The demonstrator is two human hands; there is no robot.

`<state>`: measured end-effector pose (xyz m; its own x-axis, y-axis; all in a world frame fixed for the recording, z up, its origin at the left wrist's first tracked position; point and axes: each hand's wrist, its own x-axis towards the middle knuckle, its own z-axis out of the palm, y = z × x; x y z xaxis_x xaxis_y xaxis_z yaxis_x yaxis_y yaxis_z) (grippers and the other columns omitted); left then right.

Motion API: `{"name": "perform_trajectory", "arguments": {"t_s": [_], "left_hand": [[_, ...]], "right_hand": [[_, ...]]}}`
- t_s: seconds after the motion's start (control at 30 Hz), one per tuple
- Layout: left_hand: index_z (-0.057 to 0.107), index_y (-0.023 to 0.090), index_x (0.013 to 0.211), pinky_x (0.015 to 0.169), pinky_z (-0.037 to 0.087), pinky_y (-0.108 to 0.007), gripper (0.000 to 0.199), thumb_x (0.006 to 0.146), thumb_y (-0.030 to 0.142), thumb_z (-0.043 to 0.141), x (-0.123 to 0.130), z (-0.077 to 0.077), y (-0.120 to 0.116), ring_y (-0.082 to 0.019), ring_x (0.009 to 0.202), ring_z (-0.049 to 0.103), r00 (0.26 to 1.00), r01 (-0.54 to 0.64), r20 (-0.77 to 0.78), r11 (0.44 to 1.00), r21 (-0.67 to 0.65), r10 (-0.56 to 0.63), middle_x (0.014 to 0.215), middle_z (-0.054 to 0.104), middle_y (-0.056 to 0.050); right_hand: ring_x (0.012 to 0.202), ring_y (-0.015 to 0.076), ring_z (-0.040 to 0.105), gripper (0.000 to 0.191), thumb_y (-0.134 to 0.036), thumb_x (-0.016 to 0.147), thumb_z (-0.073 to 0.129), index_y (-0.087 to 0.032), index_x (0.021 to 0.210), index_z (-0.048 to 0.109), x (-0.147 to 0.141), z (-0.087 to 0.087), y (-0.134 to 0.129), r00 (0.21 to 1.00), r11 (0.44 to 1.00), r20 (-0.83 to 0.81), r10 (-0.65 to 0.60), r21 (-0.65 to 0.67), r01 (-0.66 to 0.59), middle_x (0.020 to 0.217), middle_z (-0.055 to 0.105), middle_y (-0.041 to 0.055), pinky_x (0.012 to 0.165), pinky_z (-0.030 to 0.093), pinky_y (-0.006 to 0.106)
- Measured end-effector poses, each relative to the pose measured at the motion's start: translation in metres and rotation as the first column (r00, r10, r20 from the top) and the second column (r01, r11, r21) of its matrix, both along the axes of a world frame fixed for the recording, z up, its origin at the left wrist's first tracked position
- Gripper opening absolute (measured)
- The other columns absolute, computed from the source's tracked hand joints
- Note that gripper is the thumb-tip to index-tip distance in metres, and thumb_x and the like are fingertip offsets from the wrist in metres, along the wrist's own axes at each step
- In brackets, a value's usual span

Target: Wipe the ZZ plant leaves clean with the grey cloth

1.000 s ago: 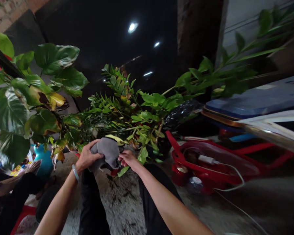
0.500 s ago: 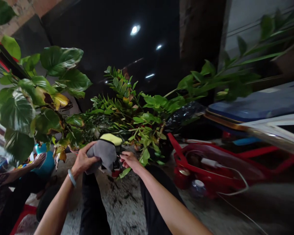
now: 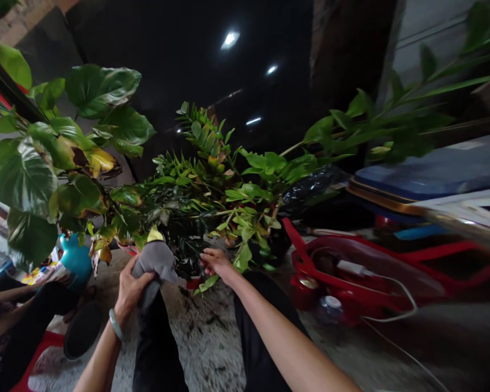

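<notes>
In my left hand, thumb and fingers grip a grey cloth with a yellow patch showing at its top. The cloth hangs just left of a low dark-leaved plant, above my left knee. My right hand is closed in a pinch at the right side of that plant; anything between its fingertips is too small to name. Below it are a green leaf and part of a small red pot. Brighter green stems rise just beyond my right hand.
A broad-leaved plant spreads on the left. Another person's leg and a turquoise vase are below it. On the right lie a red basket with a white cable and a blue-topped surface. Debris dots the concrete floor.
My left hand has drawn the grey cloth down and left, away from the plant. My right hand stays almost where it was. At left, the other person's hand has moved off the turquoise vase.
</notes>
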<state>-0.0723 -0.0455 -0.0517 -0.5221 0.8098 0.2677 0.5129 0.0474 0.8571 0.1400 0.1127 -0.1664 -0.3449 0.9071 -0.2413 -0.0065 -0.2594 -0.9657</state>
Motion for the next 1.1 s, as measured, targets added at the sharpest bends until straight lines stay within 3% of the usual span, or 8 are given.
{"name": "perform_trajectory", "arguments": {"t_s": [0.17, 0.37, 0.47, 0.63, 0.7, 0.93, 1.0, 1.1], "left_hand": [[0.066, 0.017, 0.131, 0.095, 0.053, -0.039, 0.070, 0.067, 0.042, 0.079, -0.009, 0.041, 0.015, -0.028, 0.106, 0.068, 0.978, -0.184, -0.057, 0.956, 0.230, 0.202, 0.117, 0.073, -0.011], [0.074, 0.014, 0.114, 0.091, 0.055, -0.046, 0.060, 0.057, 0.031, 0.082, 0.003, -0.004, 0.010, -0.033, 0.098, 0.071, 0.993, 0.104, -0.041, 0.991, -0.081, -0.108, 0.103, 0.077, -0.013], [0.076, 0.016, 0.110, 0.091, 0.056, -0.043, 0.058, 0.055, 0.029, 0.083, 0.008, -0.003, -0.007, -0.034, 0.097, 0.072, 0.972, 0.235, 0.021, 0.960, -0.153, -0.235, 0.102, 0.078, -0.012], [0.069, 0.018, 0.126, 0.090, 0.055, -0.038, 0.065, 0.066, 0.041, 0.080, -0.002, 0.053, 0.000, -0.028, 0.101, 0.070, 0.995, -0.084, -0.046, 0.982, 0.172, 0.094, 0.109, 0.075, -0.009], [0.065, 0.019, 0.131, 0.091, 0.055, -0.038, 0.068, 0.069, 0.044, 0.078, -0.006, 0.060, 0.013, -0.028, 0.103, 0.069, 0.983, -0.163, -0.038, 0.956, 0.246, 0.177, 0.114, 0.074, -0.010], [0.074, 0.015, 0.110, 0.094, 0.054, -0.043, 0.060, 0.055, 0.035, 0.082, 0.005, -0.002, 0.012, -0.031, 0.099, 0.070, 0.989, 0.139, -0.031, 0.982, -0.128, -0.144, 0.103, 0.077, -0.009], [0.074, 0.016, 0.112, 0.093, 0.055, -0.041, 0.059, 0.057, 0.036, 0.082, 0.007, -0.003, 0.002, -0.030, 0.099, 0.070, 0.985, 0.169, -0.013, 0.977, -0.126, -0.172, 0.103, 0.078, -0.008], [0.071, 0.017, 0.119, 0.093, 0.054, -0.040, 0.062, 0.062, 0.038, 0.080, 0.007, 0.022, 0.000, -0.030, 0.102, 0.069, 0.998, -0.022, -0.055, 0.999, 0.027, 0.024, 0.107, 0.076, -0.008]], "right_hand": [[0.036, 0.0061, 0.051, 0.022, -0.027, 0.081, 0.064, -0.019, 0.065, 0.052, -0.005, 0.000, -0.003, 1.000, 1.000, 0.008, 0.003, 0.008, -0.003, 0.055, 0.062, -0.0045, 0.034, 0.030, 0.015], [0.034, 0.0072, 0.050, 0.028, -0.032, 0.077, 0.069, -0.020, 0.062, 0.049, -0.008, 0.001, -0.004, 1.000, 1.000, 0.014, 0.006, 0.002, -0.006, 0.050, 0.058, -0.0059, 0.033, 0.030, 0.016], [0.034, 0.0079, 0.051, 0.027, -0.030, 0.077, 0.068, -0.021, 0.061, 0.048, -0.004, 0.001, -0.002, 1.000, 1.000, 0.009, 0.015, 0.004, -0.015, 0.049, 0.058, -0.0058, 0.034, 0.030, 0.017], [0.037, 0.0069, 0.052, 0.019, -0.026, 0.079, 0.062, -0.020, 0.065, 0.051, -0.001, 0.002, -0.004, 1.000, 1.000, -0.006, 0.003, 0.023, -0.003, 0.056, 0.061, -0.0042, 0.036, 0.031, 0.016], [0.037, 0.0070, 0.053, 0.018, -0.026, 0.080, 0.061, -0.020, 0.066, 0.052, -0.002, 0.003, -0.006, 1.000, 1.000, -0.010, 0.003, 0.027, -0.002, 0.057, 0.062, -0.0039, 0.037, 0.032, 0.017], [0.034, 0.0088, 0.051, 0.024, -0.026, 0.077, 0.064, -0.021, 0.060, 0.048, -0.005, 0.006, -0.005, 1.000, 1.000, -0.002, 0.009, 0.018, -0.009, 0.051, 0.058, -0.0051, 0.034, 0.029, 0.019], [0.034, 0.0089, 0.051, 0.026, -0.026, 0.076, 0.065, -0.021, 0.059, 0.047, -0.003, 0.005, -0.003, 1.000, 1.000, 0.001, 0.006, 0.015, -0.006, 0.050, 0.057, -0.0053, 0.034, 0.029, 0.019], [0.034, 0.0074, 0.050, 0.026, -0.026, 0.076, 0.066, -0.020, 0.059, 0.047, 0.000, 0.004, -0.002, 1.000, 1.000, 0.005, -0.006, 0.011, 0.006, 0.052, 0.059, -0.0051, 0.034, 0.028, 0.018]]}}
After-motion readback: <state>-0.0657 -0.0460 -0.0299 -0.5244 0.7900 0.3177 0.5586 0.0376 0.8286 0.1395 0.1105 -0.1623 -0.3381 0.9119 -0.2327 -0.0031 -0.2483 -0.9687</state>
